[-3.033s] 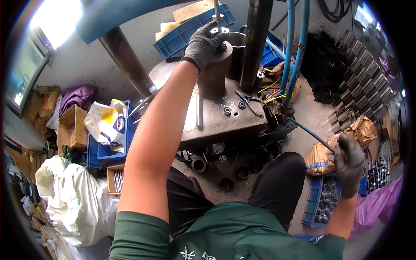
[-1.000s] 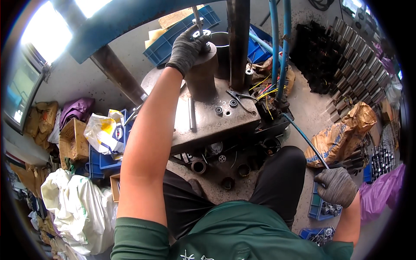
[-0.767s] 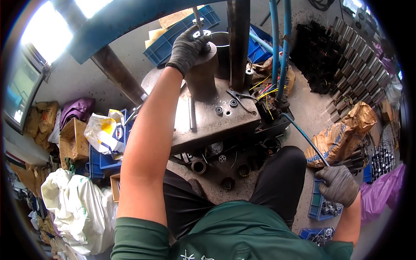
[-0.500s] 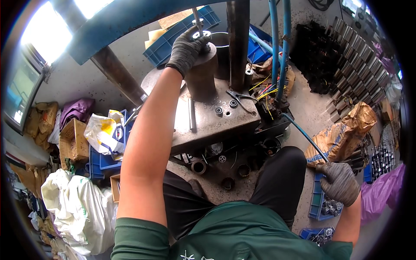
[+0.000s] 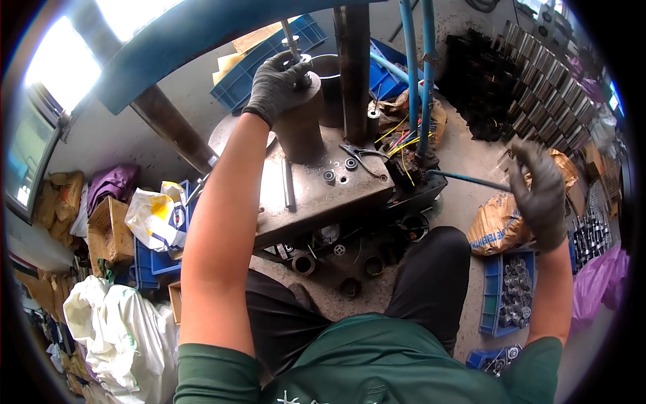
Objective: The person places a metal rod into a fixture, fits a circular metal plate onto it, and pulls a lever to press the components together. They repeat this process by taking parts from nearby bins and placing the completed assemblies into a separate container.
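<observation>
Nearest, a small blue bin (image 5: 475,357) at lower right carries metal pieces; just beyond it a larger blue bin (image 5: 490,299) is filled with round metal parts. Above it the gloved right hand (image 5: 540,195) is at the end of a blue lever (image 5: 468,178), fingers pointing up and blurred; whether they wrap it cannot be told. On the left, a blue crate (image 5: 145,266) bears a white and yellow bag (image 5: 156,215), beside a brown box (image 5: 114,250) whose contents are unclear.

Farther out, the metal surface (image 5: 309,185) holds two ring-shaped bearings (image 5: 329,176) and pliers (image 5: 364,155). The thick cylinder (image 5: 298,131) stands on it. At its top, beneath the upright rod (image 5: 287,30), the gloved left hand (image 5: 277,84) has its fingers curled round a shiny metal part (image 5: 306,58). The part looks stiff, fairly heavy for its size and perhaps slick; its outer rim seems the best hold, fingertips clear of the rod. Behind, a dark open-topped drum (image 5: 330,101) hides its inside, and a tilted blue crate (image 5: 269,59) has pale blocks (image 5: 229,64) beside it.
</observation>
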Demonstrator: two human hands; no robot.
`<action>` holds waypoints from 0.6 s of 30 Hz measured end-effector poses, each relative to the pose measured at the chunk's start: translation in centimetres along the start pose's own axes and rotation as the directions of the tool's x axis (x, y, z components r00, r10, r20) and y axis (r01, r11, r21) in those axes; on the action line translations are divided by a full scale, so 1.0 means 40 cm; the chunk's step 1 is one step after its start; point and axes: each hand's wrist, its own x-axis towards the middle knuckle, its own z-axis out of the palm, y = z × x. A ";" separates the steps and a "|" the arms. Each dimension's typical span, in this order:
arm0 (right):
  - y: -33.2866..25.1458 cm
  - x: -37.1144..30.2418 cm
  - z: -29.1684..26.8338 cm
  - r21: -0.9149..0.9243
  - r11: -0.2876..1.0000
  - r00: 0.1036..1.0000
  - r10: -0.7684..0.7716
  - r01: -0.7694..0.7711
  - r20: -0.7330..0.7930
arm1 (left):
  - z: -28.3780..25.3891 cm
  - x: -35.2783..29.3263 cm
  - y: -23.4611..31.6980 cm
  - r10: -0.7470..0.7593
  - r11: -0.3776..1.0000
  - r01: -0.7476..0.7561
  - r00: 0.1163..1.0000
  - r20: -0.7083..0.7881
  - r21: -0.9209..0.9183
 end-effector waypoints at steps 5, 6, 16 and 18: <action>0.060 0.243 0.081 0.029 0.995 0.979 -0.084 0.091 -0.186 | -0.017 0.012 -0.013 -0.169 0.914 0.160 0.986 0.009 -0.372; 0.077 0.274 0.103 0.037 0.996 0.973 -0.071 0.081 -0.220 | -0.008 0.010 -0.007 -0.151 0.929 0.143 0.989 0.004 -0.341; 0.039 0.324 0.090 0.003 0.994 0.992 0.111 -0.111 -0.066 | -0.073 0.083 -0.185 0.029 0.968 -0.008 0.996 0.081 -0.249; 0.045 0.312 0.075 -0.113 0.980 0.986 0.164 -0.163 -0.002 | -0.068 0.087 -0.191 0.027 0.981 -0.013 0.997 0.068 -0.192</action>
